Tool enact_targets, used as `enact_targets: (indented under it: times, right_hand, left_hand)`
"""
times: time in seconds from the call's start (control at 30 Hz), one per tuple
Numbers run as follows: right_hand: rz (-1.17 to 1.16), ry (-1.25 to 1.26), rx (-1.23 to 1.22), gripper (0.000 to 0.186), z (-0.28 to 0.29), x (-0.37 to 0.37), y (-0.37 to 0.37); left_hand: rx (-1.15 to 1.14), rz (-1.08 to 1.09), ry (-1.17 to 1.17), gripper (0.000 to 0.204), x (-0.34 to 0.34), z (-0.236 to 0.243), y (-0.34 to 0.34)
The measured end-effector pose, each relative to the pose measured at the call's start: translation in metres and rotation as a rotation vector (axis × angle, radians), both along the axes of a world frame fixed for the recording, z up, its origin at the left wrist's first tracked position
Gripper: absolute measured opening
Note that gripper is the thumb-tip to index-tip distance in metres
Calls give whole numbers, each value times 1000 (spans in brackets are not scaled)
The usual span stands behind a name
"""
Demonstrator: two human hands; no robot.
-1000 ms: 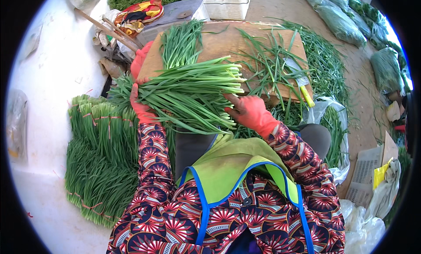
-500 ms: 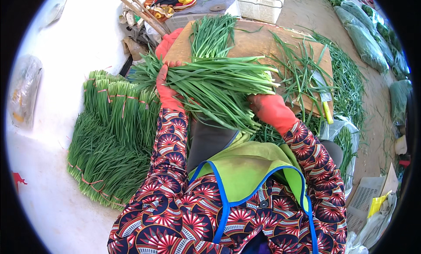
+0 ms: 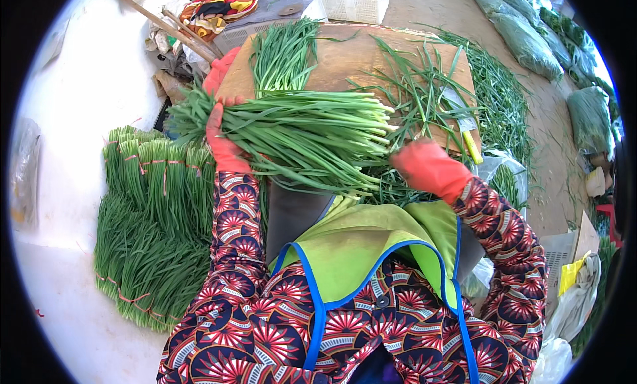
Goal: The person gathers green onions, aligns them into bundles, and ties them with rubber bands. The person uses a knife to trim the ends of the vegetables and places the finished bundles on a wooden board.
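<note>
My left hand [image 3: 224, 144], in a coral-red rubber glove, is wrapped round the leafy part of a thick bunch of garlic chives [image 3: 305, 128]. The bunch lies sideways across my lap and the near edge of a wooden board [image 3: 345, 62], pale stem ends toward the right. My right hand [image 3: 431, 168], gloved alike, hovers just right of those ends, apart from them; its fingers are curled but smeared by motion. A smaller pile of chives [image 3: 285, 56] rests on the board's far left. Loose leaves [image 3: 415, 85] and a knife with a yellow handle [image 3: 472, 147] lie on its right.
Tied chive bundles [image 3: 156, 218] are stacked on a white surface at my left. Loose greens [image 3: 501, 105] cover the floor right of the board. Filled plastic bags [image 3: 524, 49] line the far right. A white crate [image 3: 355, 4] and wooden poles [image 3: 166, 27] are beyond the board.
My right hand has moved away from the stem ends toward the right. My left hand keeps its hold on the bunch. The whole view has shifted, so the scene sits farther left.
</note>
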State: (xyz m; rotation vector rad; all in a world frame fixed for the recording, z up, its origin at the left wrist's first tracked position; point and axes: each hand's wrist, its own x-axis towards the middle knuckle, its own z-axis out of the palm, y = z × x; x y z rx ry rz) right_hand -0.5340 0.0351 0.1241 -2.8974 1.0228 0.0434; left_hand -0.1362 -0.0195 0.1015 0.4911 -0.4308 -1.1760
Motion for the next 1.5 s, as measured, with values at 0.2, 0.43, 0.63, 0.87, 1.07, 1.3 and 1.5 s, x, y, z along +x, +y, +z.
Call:
enact_targets:
  times: [0.2,0.43,0.63,0.87,1.07,1.3,1.5]
  right_hand:
    - [-791,89,-205,31,-58,-179,-39]
    - [-636,-846,490,58,-56,-6,-7]
    - [-589,-1230,1097,26,-68,68,20]
    - [-617,-837,430,23,-56,48,28]
    - [-245,-307,39,38,-18,69,3]
    - [-240,-156,-72,13,-40,72,-10]
    - [-743,-91,-29,19,-104,-51,-25]
  left_hand:
    - [-71,-75,90,22,42,-20,-8]
    - [-141,-124,64,24,55,-28,4]
    - [-142,-144,61,25,55,-35,4]
    - [-211,-245,41,25,54,-30,14]
    - [-162,-168,32,24,46,-25,18]
    - [-133,-71,49,23,56,-35,2]
    - [-146,-141,56,24,55,-41,9]
